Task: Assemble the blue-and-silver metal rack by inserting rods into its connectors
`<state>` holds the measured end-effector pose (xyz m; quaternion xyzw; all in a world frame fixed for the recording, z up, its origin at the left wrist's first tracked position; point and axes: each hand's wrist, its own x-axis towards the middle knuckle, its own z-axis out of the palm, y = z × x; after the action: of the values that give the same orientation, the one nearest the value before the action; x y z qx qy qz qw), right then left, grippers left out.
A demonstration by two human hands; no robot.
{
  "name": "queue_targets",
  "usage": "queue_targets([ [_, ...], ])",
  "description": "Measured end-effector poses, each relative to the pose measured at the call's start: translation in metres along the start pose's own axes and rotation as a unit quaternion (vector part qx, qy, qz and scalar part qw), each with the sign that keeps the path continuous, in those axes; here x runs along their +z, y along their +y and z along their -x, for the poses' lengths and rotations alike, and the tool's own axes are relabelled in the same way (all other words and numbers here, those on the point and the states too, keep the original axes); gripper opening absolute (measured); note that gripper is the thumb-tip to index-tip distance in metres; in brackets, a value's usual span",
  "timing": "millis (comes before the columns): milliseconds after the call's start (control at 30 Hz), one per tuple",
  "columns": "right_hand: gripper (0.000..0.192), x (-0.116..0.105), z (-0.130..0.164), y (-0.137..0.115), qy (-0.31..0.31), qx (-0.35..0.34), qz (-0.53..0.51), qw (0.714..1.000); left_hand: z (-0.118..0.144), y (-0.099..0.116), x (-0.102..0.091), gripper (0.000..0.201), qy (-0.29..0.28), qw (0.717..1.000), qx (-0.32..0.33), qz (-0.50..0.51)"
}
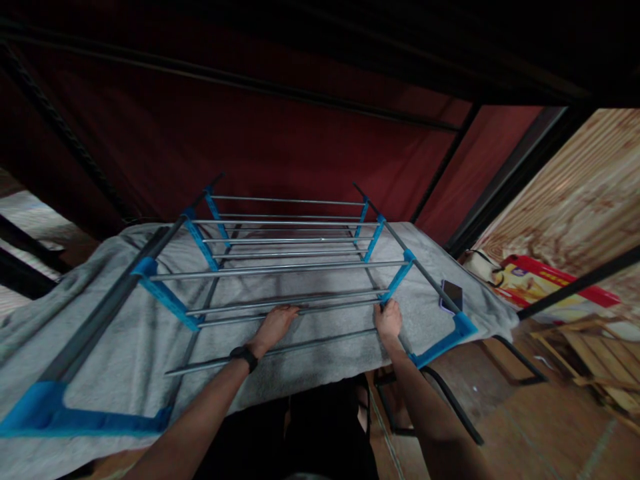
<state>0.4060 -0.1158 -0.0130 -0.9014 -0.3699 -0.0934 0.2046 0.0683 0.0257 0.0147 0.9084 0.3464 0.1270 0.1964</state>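
Note:
A rack frame of grey metal tubes with blue plastic connectors [400, 277] lies on its side over a grey blanket [320, 360]. My left hand [277, 325], with a dark band on its wrist, closes on a thin metal tube [340, 306] that crosses the frame. At that tube's right end, against the lower tip of a blue connector, my right hand [389, 321] has its fingers curled around the joint. Its fingertips are partly hidden. A separate metal tube [320, 343] lies nearer to me, passing under my left forearm.
A dark phone [451, 296] lies on the blanket inside the frame's right side. Blue corner pieces [445, 343] mark the near ends. Dark red cloth [280, 147] hangs behind. To the right are a red and yellow box [545, 283] and a wooden stool [600, 360].

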Motion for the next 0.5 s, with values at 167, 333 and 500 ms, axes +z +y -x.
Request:
queue_targets([
  [167, 0.032, -0.006, 0.001, -0.003, -0.003, 0.003, 0.005, 1.000, 0.001, 0.007, -0.008, 0.032, -0.014, 1.000, -0.010, -0.007],
  [333, 0.039, -0.009, 0.004, 0.000, -0.020, -0.009, -0.005, 1.000, 0.028, 0.027, -0.017, 0.033, 0.061, 0.997, -0.038, -0.025],
  [500, 0.046, 0.006, -0.001, 0.011, -0.039, -0.003, 0.017, 0.999, 0.096, 0.040, -0.013, 0.032, 0.173, 0.981, -0.089, 0.013],
])
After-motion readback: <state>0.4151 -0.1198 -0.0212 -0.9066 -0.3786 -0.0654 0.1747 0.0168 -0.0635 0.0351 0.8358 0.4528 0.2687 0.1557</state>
